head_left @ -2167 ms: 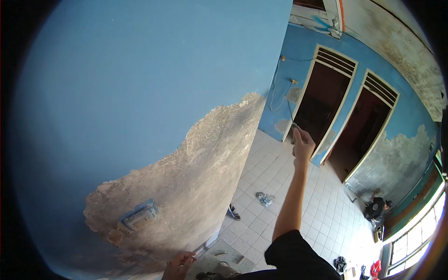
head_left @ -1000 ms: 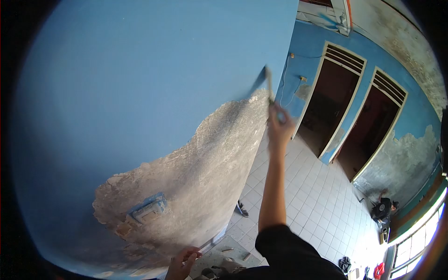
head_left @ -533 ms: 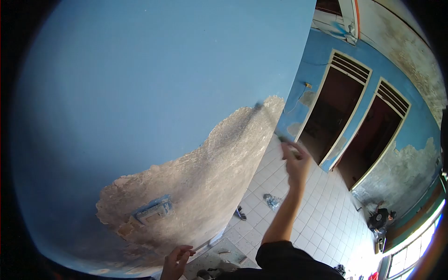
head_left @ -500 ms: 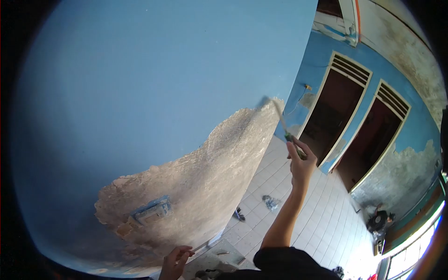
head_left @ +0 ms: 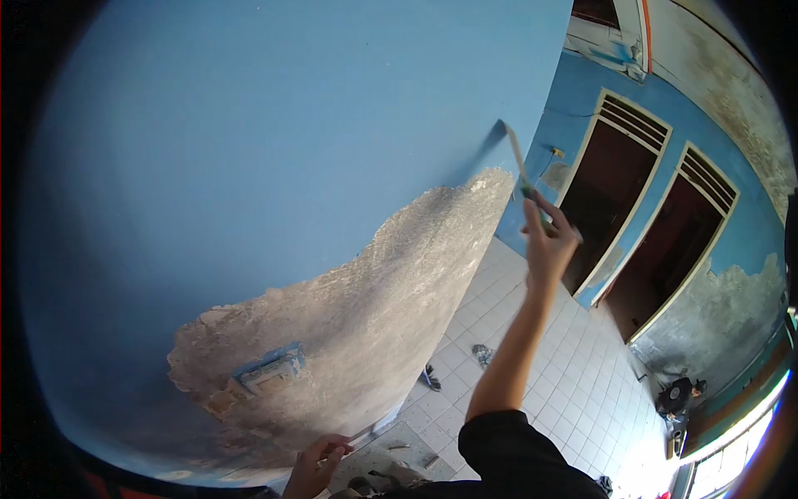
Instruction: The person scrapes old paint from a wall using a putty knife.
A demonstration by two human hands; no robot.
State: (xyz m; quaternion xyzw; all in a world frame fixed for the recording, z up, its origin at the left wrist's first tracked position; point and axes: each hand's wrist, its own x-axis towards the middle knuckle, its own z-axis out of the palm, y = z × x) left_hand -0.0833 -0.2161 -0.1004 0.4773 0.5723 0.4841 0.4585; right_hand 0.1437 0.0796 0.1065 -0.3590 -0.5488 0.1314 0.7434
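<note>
My right hand (head_left: 549, 237) is wrapped round the green handle of a long thin scraper (head_left: 517, 154). The scraper's tip meets the blue wall (head_left: 291, 141) near its corner, above the bare plaster patch (head_left: 391, 258). A dark shadow runs down and left from the tip. Low in the view, my left hand (head_left: 317, 466) is beside the foot of the wall with its fingers bent; whatever it may hold is too small to make out. A blue-edged wall box (head_left: 270, 370) sits in the lower part of the patch.
A grey board (head_left: 399, 453) with small pieces lies below the wall. On the tiled floor (head_left: 540, 391) are a brush (head_left: 431, 377) and a crumpled clear bag (head_left: 482, 355). Two doorways stand behind. Another person (head_left: 675, 397) crouches at the far right.
My right hand has risen with the scraper, and its tip has moved from the plaster's top edge up onto the blue paint. The left hand has hardly moved.
</note>
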